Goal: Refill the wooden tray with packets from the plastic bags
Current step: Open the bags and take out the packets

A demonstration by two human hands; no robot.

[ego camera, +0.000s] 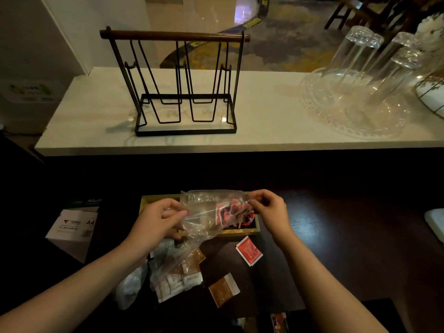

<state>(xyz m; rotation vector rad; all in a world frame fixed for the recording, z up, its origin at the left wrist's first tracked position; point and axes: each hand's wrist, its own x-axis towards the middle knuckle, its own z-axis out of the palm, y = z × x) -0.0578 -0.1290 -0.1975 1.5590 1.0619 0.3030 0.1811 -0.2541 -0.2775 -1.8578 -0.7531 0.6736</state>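
Note:
A clear plastic bag (pixel 206 212) with red packets (pixel 231 212) inside hangs over the wooden tray (pixel 249 230) on the dark table. My left hand (pixel 158 219) pinches the bag's left side and my right hand (pixel 269 207) pinches its upper right edge. Red packets show at the tray's right end, through the bag. In front of the tray lie a loose red packet (pixel 248 251), a loose brown packet (pixel 223 289), and another plastic bag of brown packets (pixel 177 272). A third, pale bag (pixel 131 284) lies to its left.
A pack of A4 paper (pixel 74 227) sits at the left. On the raised marble counter behind stand a black wire rack (pixel 182 92) and upturned glasses on a glass tray (pixel 360 92). A white object (pixel 436 222) shows at the right edge.

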